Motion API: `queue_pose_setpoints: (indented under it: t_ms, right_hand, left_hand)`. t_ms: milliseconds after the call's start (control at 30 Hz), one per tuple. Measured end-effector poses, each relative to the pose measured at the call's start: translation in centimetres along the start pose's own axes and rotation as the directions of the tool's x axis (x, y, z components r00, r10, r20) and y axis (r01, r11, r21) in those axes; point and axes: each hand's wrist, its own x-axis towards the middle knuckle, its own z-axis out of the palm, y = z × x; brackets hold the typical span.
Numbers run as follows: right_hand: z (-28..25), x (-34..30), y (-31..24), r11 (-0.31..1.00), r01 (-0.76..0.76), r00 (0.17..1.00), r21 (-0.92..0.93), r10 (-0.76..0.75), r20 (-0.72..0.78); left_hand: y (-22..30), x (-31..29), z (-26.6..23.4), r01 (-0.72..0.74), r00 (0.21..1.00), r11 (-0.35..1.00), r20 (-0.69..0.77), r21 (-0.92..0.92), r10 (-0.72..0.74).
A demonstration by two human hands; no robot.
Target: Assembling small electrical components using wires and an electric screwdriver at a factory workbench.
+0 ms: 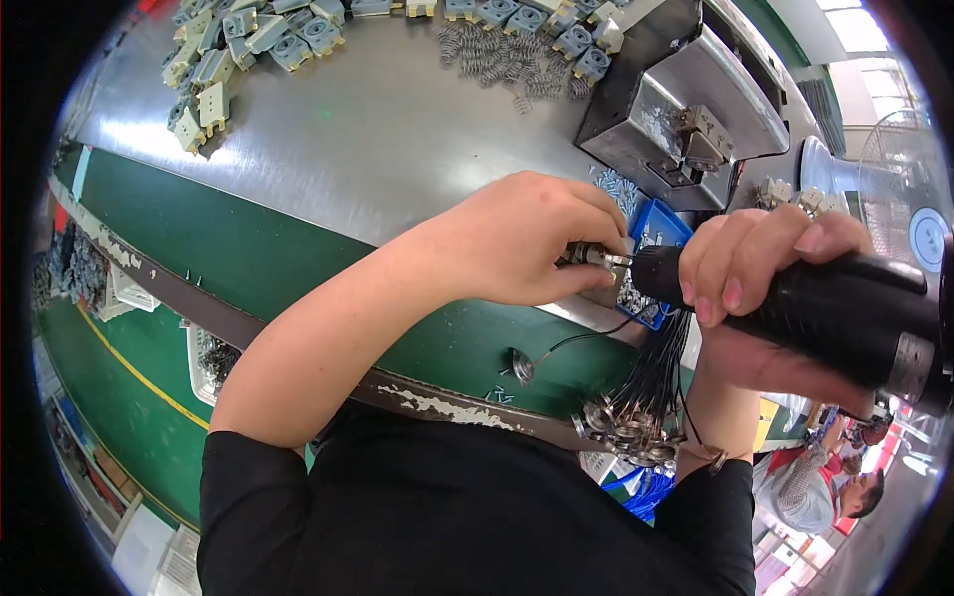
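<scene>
My right hand [765,268] grips a black power screwdriver [845,308], its tip pointing left. At that tip, my left hand [547,238] pinches a small metal part [588,256]; fingers cover much of it, so its exact kind is hidden. Behind the screwdriver's nose sits a blue tray [664,221] with small metal pieces in it. Loose silver screws [618,189] lie just beyond my left fingers. Below the hands, a round metal piece on a black wire [521,368] rests on the green tabletop, beside a bundle of similar wired pieces [631,432].
Grey and cream switch-like housings [298,45] crowd the far side of the steel sheet [368,129], near a heap of springs [512,65]. A metal fixture [686,109] stands at the back right. A wire-guarded fan [924,233] is at far right, with another person [815,492] below.
</scene>
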Motion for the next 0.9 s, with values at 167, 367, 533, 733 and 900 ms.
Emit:
queue_pose_setpoints:
  t_ms: [167,367,533,733,900]
  right_hand:
    - [-0.1,0.0,0.3,0.997,-0.033,0.999,0.076,0.035,-0.023]
    - [-0.5,-0.2,-0.8,0.992,-0.094,0.984,0.085,0.106,-0.147]
    - [-2.4,2.1,-1.9,0.98,-0.031,0.998,0.194,0.042,-0.049]
    - [-8.3,4.3,-2.2,0.999,0.014,0.843,-0.047,-0.037,-0.536]
    - [-7.1,5.8,-0.9,0.954,-0.132,0.762,-0.271,-0.077,-0.643]
  left_hand:
    - [0.0,-0.1,0.1,0.008,1.0,1.0,-0.011,0.002,-0.008]
    - [0.3,0.1,-0.3,-0.01,1.0,1.0,0.02,-0.012,0.01]
    - [0.5,0.0,-0.5,0.011,1.0,1.0,0.018,-0.019,-0.011]
    - [1.0,1.2,-0.7,0.035,0.997,0.998,0.077,-0.053,-0.03]
    - [1.6,1.3,-0.8,0.093,0.993,0.994,0.074,-0.064,-0.088]
